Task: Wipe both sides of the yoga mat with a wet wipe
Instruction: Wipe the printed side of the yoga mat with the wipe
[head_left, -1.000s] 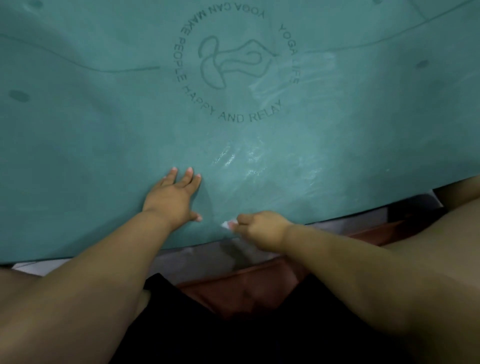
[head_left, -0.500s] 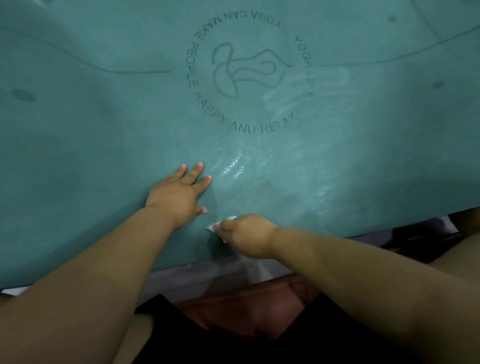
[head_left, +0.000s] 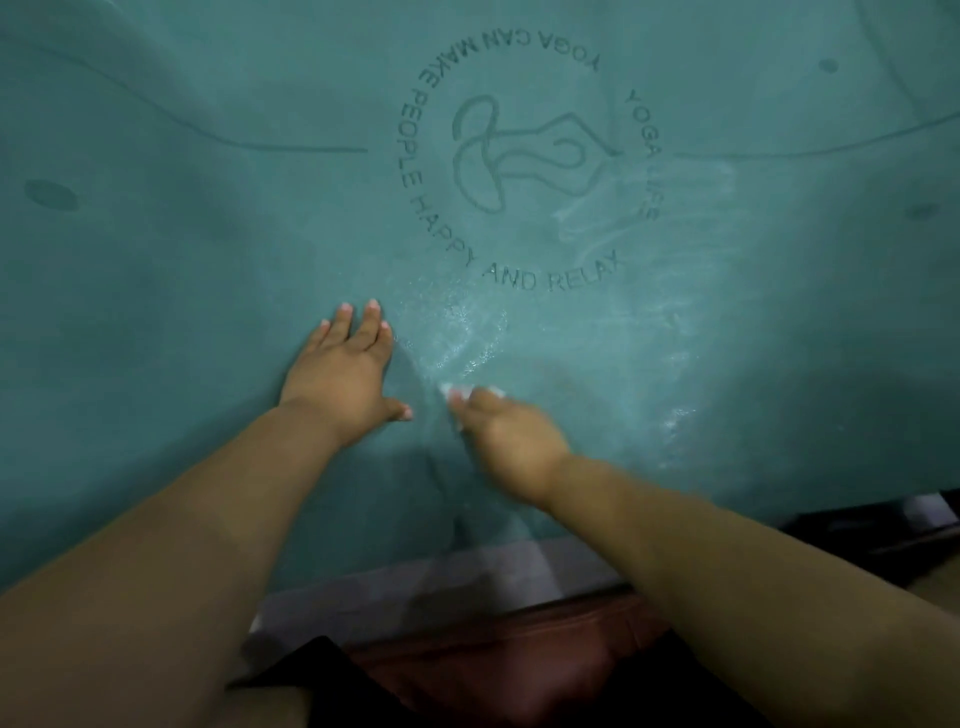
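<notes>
A teal yoga mat (head_left: 208, 270) fills most of the view, with a round printed logo (head_left: 524, 161) and lettering near the top middle. My left hand (head_left: 343, 374) lies flat on the mat, fingers apart, pressing it down. Just to its right, my right hand (head_left: 506, 431) is closed on a white wet wipe (head_left: 460, 391); only a small edge of the wipe shows past the fingers. Shiny wet streaks (head_left: 467, 338) lie on the mat above and right of the right hand.
The mat's near edge (head_left: 395, 571) runs across the lower frame. Below it are a grey floor strip (head_left: 467, 571), a reddish-brown surface (head_left: 498, 670) and black cloth (head_left: 311, 686). Dark objects (head_left: 883, 530) sit at the right past the mat's edge.
My right hand with the wipe has moved left and up the mat, away from the near edge, close beside my left hand. The left hand stays flat in place.
</notes>
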